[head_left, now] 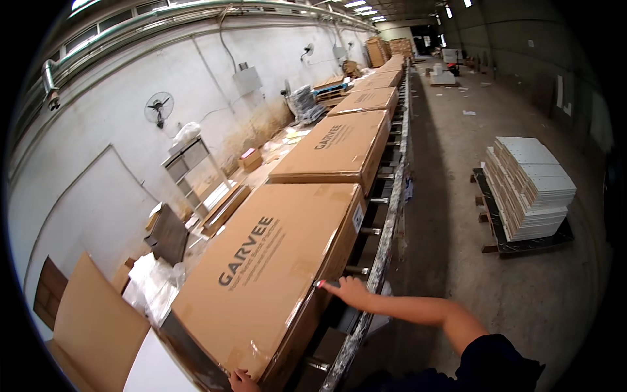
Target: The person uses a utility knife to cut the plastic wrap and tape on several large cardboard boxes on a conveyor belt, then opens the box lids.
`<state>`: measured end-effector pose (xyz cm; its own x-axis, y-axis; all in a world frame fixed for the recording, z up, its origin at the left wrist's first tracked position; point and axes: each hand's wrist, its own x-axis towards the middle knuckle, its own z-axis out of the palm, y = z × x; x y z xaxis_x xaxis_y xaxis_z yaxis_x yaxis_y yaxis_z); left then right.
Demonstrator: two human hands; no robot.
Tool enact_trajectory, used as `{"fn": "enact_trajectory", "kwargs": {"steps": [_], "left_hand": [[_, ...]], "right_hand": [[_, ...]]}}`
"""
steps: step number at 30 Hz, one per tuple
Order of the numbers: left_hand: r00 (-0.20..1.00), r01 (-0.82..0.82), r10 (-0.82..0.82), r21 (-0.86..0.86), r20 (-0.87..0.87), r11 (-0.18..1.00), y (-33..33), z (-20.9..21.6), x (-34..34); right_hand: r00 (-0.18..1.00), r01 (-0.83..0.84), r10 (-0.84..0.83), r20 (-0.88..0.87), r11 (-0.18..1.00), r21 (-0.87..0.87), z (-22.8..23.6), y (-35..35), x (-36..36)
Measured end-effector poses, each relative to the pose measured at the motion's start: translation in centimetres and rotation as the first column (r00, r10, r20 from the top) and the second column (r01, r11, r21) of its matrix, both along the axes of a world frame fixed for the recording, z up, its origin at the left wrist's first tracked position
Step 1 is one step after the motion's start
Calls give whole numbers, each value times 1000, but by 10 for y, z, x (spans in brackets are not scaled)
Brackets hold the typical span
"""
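A large flat brown cardboard carton [261,287] with dark print lies on the roller conveyor in front of me. At its right long edge, my right hand [353,292] is closed round a small dark-handled tool with a red front part [321,283], its tip at the carton's taped edge. Its exact kind is too small to make out. My left hand [243,381] rests at the carton's near corner, fingertips on the cardboard and somewhat apart. The lower picture edge cuts off the rest of that hand.
More cartons [336,145] line the roller conveyor, whose worn rail [385,255] runs along my right. An upright cardboard flap [95,317] and white plastic wrap [157,281] are at the left. White panels [529,186] are stacked on a dark pallet [535,245] on the right floor.
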<state>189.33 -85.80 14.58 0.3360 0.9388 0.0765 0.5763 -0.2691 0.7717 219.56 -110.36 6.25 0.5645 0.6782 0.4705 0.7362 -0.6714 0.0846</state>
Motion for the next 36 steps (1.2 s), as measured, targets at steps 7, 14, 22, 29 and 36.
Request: {"fn": "enact_trajectory", "kwargs": {"steps": [7, 14, 22, 29, 36], "left_hand": [[821, 442, -533, 364, 205, 820, -36, -39, 170], [896, 425, -286, 466, -341, 776, -48, -48, 258], [857, 438, -235, 406, -459, 802, -60, -24, 264], [876, 404, -208, 428, -434, 809, -63, -32, 267], [977, 213, -183, 412, -111, 886, -80, -56, 326]], "right_hand": [[960, -281, 282, 5, 959, -43, 14, 0, 32], [882, -465, 469, -39, 856, -225, 26, -28, 185], [964, -264, 262, -39, 948, -178, 25, -121, 377], [966, -214, 183, -183, 963, -165, 54, -115, 355], [843, -413, 303, -444, 893, -176, 74, -113, 373]]}}
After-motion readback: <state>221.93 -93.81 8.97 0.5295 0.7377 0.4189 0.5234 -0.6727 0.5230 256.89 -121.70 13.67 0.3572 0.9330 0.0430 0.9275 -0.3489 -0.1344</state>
